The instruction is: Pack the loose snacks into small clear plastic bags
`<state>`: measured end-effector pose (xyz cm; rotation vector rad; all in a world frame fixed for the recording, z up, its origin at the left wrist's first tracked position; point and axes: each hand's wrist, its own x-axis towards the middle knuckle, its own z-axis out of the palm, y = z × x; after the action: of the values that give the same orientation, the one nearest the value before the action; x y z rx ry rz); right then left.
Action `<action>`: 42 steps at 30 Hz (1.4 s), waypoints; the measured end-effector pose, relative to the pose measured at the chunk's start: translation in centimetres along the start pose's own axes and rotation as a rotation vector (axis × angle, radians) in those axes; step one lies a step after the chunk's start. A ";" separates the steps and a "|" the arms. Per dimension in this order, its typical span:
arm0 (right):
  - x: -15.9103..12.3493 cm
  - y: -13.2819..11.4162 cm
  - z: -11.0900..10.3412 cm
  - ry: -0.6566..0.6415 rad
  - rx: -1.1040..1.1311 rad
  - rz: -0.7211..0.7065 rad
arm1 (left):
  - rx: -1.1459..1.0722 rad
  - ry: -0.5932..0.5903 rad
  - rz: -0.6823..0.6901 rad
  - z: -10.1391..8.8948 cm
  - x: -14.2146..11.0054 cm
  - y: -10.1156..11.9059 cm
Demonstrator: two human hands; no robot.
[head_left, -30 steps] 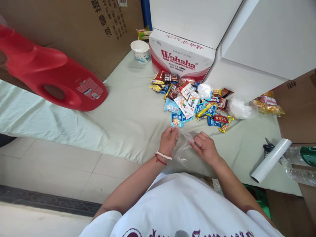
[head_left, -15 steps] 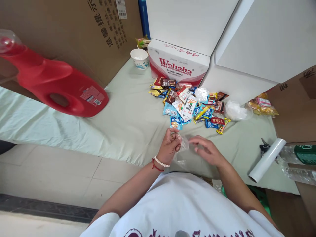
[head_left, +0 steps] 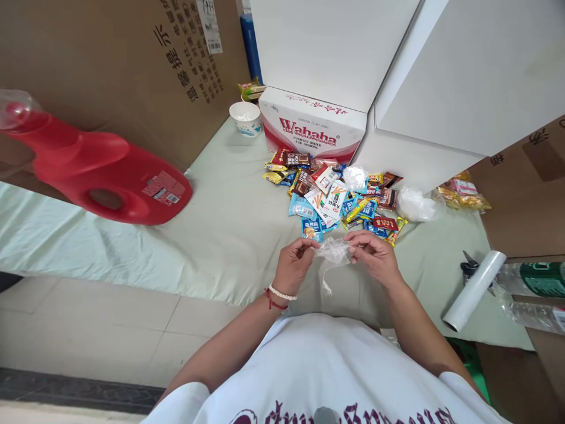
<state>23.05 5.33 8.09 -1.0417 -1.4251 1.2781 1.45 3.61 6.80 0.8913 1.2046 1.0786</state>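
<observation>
Between my two hands a small clear plastic bag with a white drawstring is stretched out. My left hand pinches its left side, a white bead bracelet and a red cord on the wrist. On the other side my right hand grips the bag's right edge between thumb and fingers. Just beyond the hands lies a pile of wrapped snacks in blue, white, brown, red and yellow packets. A crumpled clear plastic bundle rests at the pile's right, and a smaller one sits on top of the pile.
Left stands a large red jug. Behind are a paper cup, a Wahaha carton and white boxes. To the right are a white roll, scissors, plastic bottles and yellow packets. Cloth covers the table.
My right hand has moved in and taken hold of the bag, which was only in my left hand. The bag is now spread between both hands, its drawstring hanging. The view has tilted slightly.
</observation>
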 end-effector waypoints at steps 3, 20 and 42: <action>0.1 -0.4 -0.1 -0.086 0.015 0.004 | 0.284 -0.131 0.061 0.0 0.5 0.4; -2.9 -3.2 1.3 0.148 -0.193 -0.074 | 0.653 0.443 1.051 -1.7 -1.6 3.6; -2.7 4.4 7.6 0.090 0.075 0.433 | 0.619 0.316 0.335 -1.6 -1.5 -5.7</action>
<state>16.23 1.53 3.17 -1.3872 -1.1086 1.5542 0.79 0.58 1.57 1.4750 1.7448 1.1559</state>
